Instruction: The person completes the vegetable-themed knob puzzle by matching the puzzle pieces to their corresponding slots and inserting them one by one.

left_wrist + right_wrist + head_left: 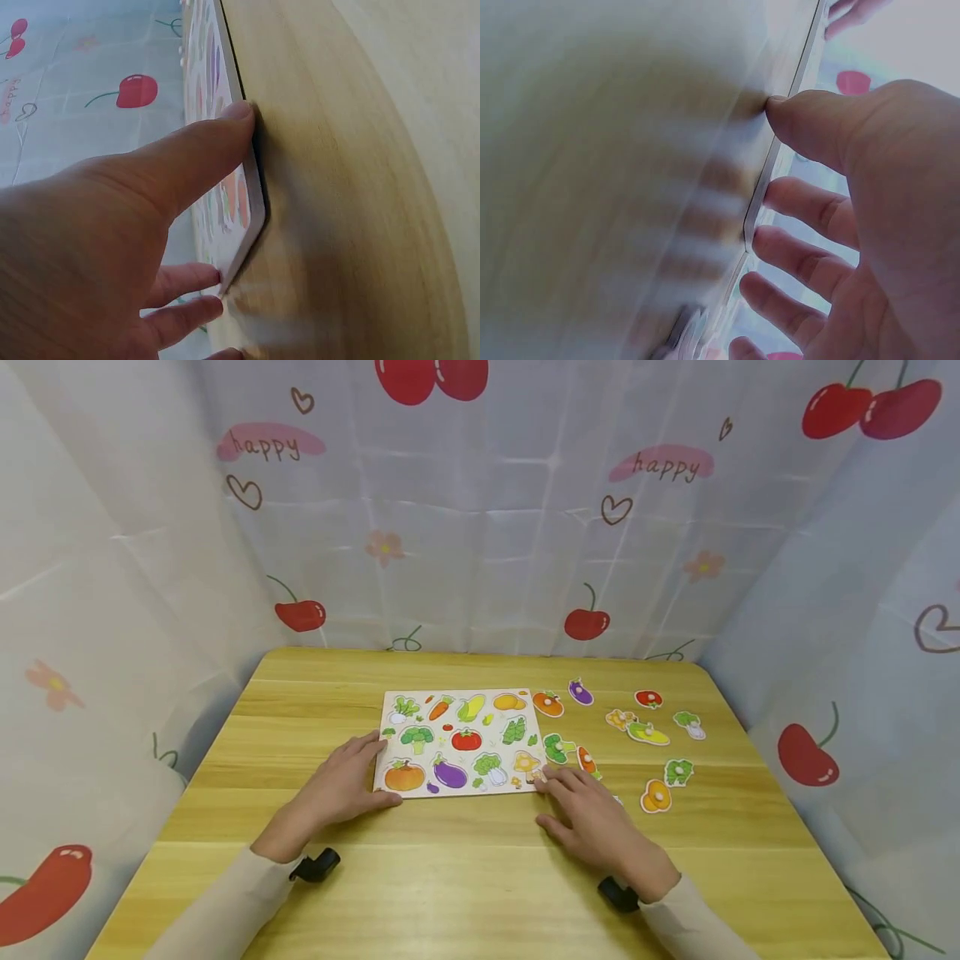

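A pale puzzle board [432, 741] with printed vegetables lies on the table. My left hand [337, 783] is at its front left corner, fingers along the left side and thumb [238, 112] touching the front edge. At the front right corner, my right hand [592, 818] touches the board with its extended fingertips. In the right wrist view its fingers [799, 255] are spread and fairly straight. Near this hand lie a carrot piece [587, 762] and a broccoli piece [557, 747]; another piece is mostly hidden under the hand.
More knobbed pieces lie to the right on the wooden table [465, 877], among them an eggplant [581, 693], a pumpkin [548, 704], a tomato [648, 699], a corn [648, 734] and an orange potato-like piece [656, 796]. A cherry-patterned curtain [480, 593] surrounds the table's back and sides.
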The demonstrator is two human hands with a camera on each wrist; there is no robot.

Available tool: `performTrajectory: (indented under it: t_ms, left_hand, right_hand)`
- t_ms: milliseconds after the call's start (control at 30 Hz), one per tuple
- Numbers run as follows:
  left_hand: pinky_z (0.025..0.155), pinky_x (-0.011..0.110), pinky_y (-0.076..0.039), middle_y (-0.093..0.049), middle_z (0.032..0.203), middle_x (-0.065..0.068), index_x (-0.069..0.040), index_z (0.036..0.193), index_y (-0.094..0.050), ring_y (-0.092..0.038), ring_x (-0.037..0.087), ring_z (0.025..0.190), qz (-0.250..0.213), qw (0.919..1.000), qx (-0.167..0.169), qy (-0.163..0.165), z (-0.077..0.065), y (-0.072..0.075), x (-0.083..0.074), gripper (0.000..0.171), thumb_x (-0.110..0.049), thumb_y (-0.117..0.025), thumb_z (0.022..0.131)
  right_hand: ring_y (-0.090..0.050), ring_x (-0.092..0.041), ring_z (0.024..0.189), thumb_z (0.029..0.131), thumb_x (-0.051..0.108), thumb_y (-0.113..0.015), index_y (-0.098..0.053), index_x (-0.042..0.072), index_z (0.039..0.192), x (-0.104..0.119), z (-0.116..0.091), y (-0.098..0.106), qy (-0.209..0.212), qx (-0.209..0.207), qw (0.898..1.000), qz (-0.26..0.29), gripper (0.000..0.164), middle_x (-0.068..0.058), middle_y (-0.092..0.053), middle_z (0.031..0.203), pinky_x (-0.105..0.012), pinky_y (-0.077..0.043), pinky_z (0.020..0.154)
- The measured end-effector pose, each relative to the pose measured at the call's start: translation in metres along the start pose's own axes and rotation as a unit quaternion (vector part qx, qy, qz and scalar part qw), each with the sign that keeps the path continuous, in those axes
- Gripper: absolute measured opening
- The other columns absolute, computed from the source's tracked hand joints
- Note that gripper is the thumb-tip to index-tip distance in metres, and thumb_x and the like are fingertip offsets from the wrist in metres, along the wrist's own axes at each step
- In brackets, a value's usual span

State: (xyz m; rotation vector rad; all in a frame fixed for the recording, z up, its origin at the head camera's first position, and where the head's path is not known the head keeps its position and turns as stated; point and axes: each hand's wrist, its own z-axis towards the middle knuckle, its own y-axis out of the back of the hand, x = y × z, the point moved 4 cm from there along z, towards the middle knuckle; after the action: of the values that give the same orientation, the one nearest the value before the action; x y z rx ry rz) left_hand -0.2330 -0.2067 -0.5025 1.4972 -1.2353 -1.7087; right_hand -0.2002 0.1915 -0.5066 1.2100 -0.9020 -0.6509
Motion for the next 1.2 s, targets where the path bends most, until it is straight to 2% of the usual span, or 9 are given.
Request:
performTrajectory:
  t_ms: [267, 500, 667, 733, 833, 933, 1000, 1067, 1200]
  left_hand:
    - [0.135, 0.078, -0.039, -0.045, 0.185, 0.026, 0.001, 0.168, -0.057, -0.044, 0.06, 0.167, 0.011, 0.9998, -0.009, -0.011, 0.006, -0.003, 0.0, 0.098, -0.049, -0.098, 0.094]
    - [0.133, 0.079, -0.041, -0.044, 0.186, 0.024, 0.0, 0.169, -0.058, -0.045, 0.06, 0.167, 0.021, 0.9997, -0.006, -0.009, 0.005, -0.004, 0.003, 0.099, -0.052, -0.097, 0.094]
    - [0.133, 0.08, -0.04, -0.045, 0.186, 0.023, -0.001, 0.169, -0.058, -0.043, 0.06, 0.168, 0.025, 0.9996, -0.004, -0.012, 0.006, -0.005, 0.005, 0.098, -0.053, -0.096, 0.095]
    - [0.134, 0.08, -0.039, -0.044, 0.186, 0.022, -0.002, 0.17, -0.057, -0.042, 0.06, 0.169, 0.025, 0.9996, -0.002, -0.011, 0.006, -0.005, 0.005, 0.098, -0.054, -0.095, 0.096]
    - [0.134, 0.08, -0.039, -0.044, 0.186, 0.021, -0.002, 0.17, -0.057, -0.041, 0.06, 0.169, 0.026, 0.9996, 0.001, -0.009, 0.007, -0.005, 0.005, 0.098, -0.054, -0.095, 0.096]
    - [0.134, 0.081, -0.039, -0.044, 0.186, 0.021, -0.002, 0.17, -0.057, -0.042, 0.06, 0.169, 0.027, 0.9996, 0.003, -0.008, 0.007, -0.006, 0.005, 0.098, -0.055, -0.095, 0.096]
    - [0.133, 0.081, -0.039, -0.044, 0.186, 0.021, -0.002, 0.169, -0.058, -0.042, 0.061, 0.169, 0.026, 0.9996, 0.005, -0.008, 0.006, -0.005, 0.004, 0.098, -0.055, -0.095, 0.096]
    - [0.133, 0.082, -0.039, -0.044, 0.186, 0.021, -0.001, 0.169, -0.058, -0.042, 0.061, 0.168, 0.028, 0.9996, 0.005, -0.009, 0.006, -0.004, 0.004, 0.098, -0.056, -0.095, 0.096]
    - [0.133, 0.081, -0.039, -0.044, 0.186, 0.021, -0.001, 0.169, -0.058, -0.042, 0.061, 0.168, 0.029, 0.9995, 0.006, -0.014, 0.006, -0.005, 0.004, 0.098, -0.056, -0.095, 0.096]
  right_hand:
    - [-0.059, -0.042, 0.16, 0.11, 0.035, -0.083, -0.071, 0.01, 0.159, -0.009, -0.003, 0.002, -0.004, 0.003, 1.0, 0.007, 0.057, -0.016, -0.063, 0.172, -0.067, -0.046, 0.135]
    - [-0.059, -0.042, 0.161, 0.109, 0.031, -0.086, -0.071, 0.011, 0.159, -0.016, -0.006, 0.007, 0.033, -0.003, 0.999, 0.038, 0.057, -0.014, -0.064, 0.172, -0.069, -0.047, 0.134]
    - [-0.053, -0.047, 0.166, 0.108, 0.034, -0.087, -0.066, 0.014, 0.165, -0.034, -0.012, 0.017, 0.017, 0.002, 0.995, 0.101, 0.063, -0.013, -0.06, 0.176, -0.074, -0.045, 0.133]
    - [-0.052, -0.048, 0.165, 0.106, 0.033, -0.089, -0.064, 0.015, 0.166, -0.044, -0.017, 0.023, 0.0, -0.006, 0.993, 0.121, 0.067, -0.013, -0.06, 0.176, -0.076, -0.045, 0.132]
    - [-0.059, -0.048, 0.157, 0.101, 0.028, -0.094, -0.067, 0.011, 0.162, -0.058, -0.023, 0.033, 0.0, -0.033, 0.992, 0.122, 0.069, -0.015, -0.067, 0.168, -0.076, -0.05, 0.125]
    - [-0.069, -0.042, 0.144, 0.095, 0.021, -0.099, -0.075, 0.01, 0.152, -0.07, -0.031, 0.04, 0.01, -0.056, 0.993, 0.108, 0.063, -0.011, -0.076, 0.154, -0.072, -0.055, 0.119]
    - [-0.073, -0.035, 0.132, 0.094, 0.02, -0.1, -0.08, 0.013, 0.144, -0.077, -0.036, 0.041, 0.01, -0.058, 0.993, 0.1, 0.054, -0.006, -0.08, 0.144, -0.063, -0.06, 0.111]
    - [-0.073, -0.026, 0.121, 0.095, 0.022, -0.1, -0.083, 0.018, 0.137, -0.082, -0.04, 0.041, 0.002, -0.048, 0.993, 0.103, 0.046, 0.0, -0.08, 0.135, -0.052, -0.062, 0.105]
    - [-0.069, -0.012, 0.106, 0.098, 0.019, -0.097, -0.086, 0.021, 0.127, -0.089, -0.045, 0.038, -0.003, -0.027, 0.991, 0.129, 0.031, 0.003, -0.08, 0.126, -0.035, -0.062, 0.094]
